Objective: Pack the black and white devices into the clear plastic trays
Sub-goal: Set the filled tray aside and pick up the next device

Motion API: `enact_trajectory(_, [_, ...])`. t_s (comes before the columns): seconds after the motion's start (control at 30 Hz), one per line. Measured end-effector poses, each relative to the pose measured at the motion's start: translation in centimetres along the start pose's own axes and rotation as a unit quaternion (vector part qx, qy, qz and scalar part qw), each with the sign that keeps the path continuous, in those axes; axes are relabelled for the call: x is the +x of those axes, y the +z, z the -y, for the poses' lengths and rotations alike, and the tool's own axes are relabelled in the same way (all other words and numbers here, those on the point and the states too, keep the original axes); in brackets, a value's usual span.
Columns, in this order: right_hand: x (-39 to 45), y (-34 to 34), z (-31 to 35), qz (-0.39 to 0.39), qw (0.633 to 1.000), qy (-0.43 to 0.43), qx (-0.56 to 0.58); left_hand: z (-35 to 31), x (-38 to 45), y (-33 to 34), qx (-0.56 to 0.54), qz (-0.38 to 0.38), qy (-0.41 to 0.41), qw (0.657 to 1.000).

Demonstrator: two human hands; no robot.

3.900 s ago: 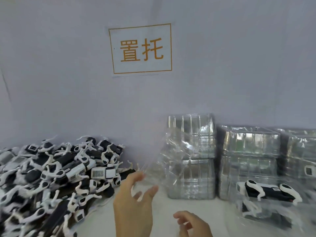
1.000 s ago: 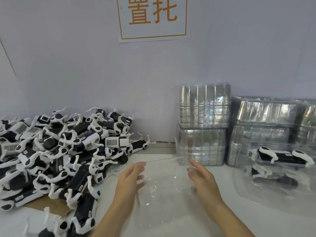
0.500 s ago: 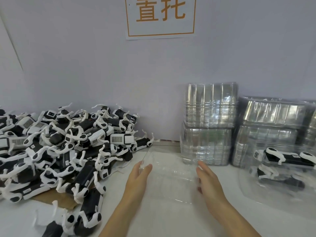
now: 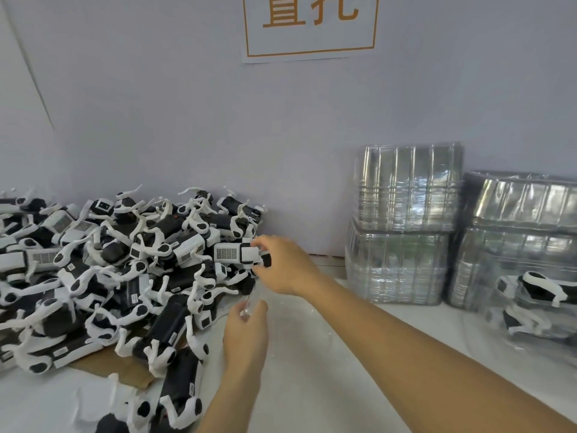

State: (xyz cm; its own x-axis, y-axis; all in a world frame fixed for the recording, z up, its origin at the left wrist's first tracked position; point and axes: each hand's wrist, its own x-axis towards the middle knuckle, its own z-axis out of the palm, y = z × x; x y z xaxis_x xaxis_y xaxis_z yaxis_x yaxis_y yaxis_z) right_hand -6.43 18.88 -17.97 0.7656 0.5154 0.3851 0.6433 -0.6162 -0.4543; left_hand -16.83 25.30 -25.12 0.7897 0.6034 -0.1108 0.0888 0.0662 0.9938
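Observation:
A big heap of black and white devices (image 4: 118, 276) covers the left of the table. My right hand (image 4: 282, 267) reaches across to the heap's right edge, where its fingers and thumb curl round one device with a white grille face (image 4: 237, 254). A clear plastic tray (image 4: 299, 323) lies flat on the white table in front of me, hard to make out. My left hand (image 4: 246, 332) pinches the tray's near left edge.
Stacks of clear trays (image 4: 402, 226) stand against the wall at the right, with more stacks (image 4: 518, 232) beside them. A filled tray with devices (image 4: 537, 304) lies at the far right. Brown cardboard (image 4: 118, 368) shows under the heap. A sign (image 4: 309, 23) hangs on the wall.
My right hand left the tray's right side and crossed left to the heap, taking hold of a device. My left hand stays at the tray's left edge.

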Motion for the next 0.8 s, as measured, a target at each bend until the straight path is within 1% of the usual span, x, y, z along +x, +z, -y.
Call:
enact_trajectory(0.07, [1.9, 2.0, 0.2, 0.027, 1.000, 0.003, -0.013, 0.1, 0.3, -0.2, 0.003, -0.018, 0.005, 1.000])
enact_trajectory(0.17, [3.6, 4.1, -0.1, 0.026, 1.000, 0.018, 0.000, 0.3, 0.7, -0.1, -0.001, -0.027, 0.011, 1.000])
enact_trajectory(0.33, [4.3, 4.6, -0.5, -0.016, 1.000, 0.007, 0.007, 0.5, 0.9, -0.1, -0.005, -0.029, 0.009, 1.000])
enact_trajectory(0.47, [4.6, 2.7, -0.4, -0.073, 0.996, 0.013, 0.053, 0.6, 0.9, -0.1, -0.010, -0.025, 0.015, 1.000])
enact_trajectory(0.6, [4.5, 1.3, -0.6, -0.082, 0.993, 0.010, 0.086, 0.6, 0.7, -0.1, -0.001, -0.012, 0.013, 1.000])
enact_trajectory(0.67, [4.3, 1.3, -0.4, -0.109, 0.990, 0.007, 0.090, 0.6, 0.6, 0.0, 0.002, -0.010, 0.014, 1.000])
enact_trajectory(0.73, [4.5, 1.2, -0.1, -0.159, 0.980, 0.031, 0.115, 0.6, 0.6, 0.0, 0.002, -0.004, 0.016, 1.000])
enact_trajectory(0.8, [5.0, 0.7, 0.4, -0.196, 0.965, 0.076, 0.158, 0.6, 0.7, 0.0, 0.000, -0.001, 0.016, 1.000])
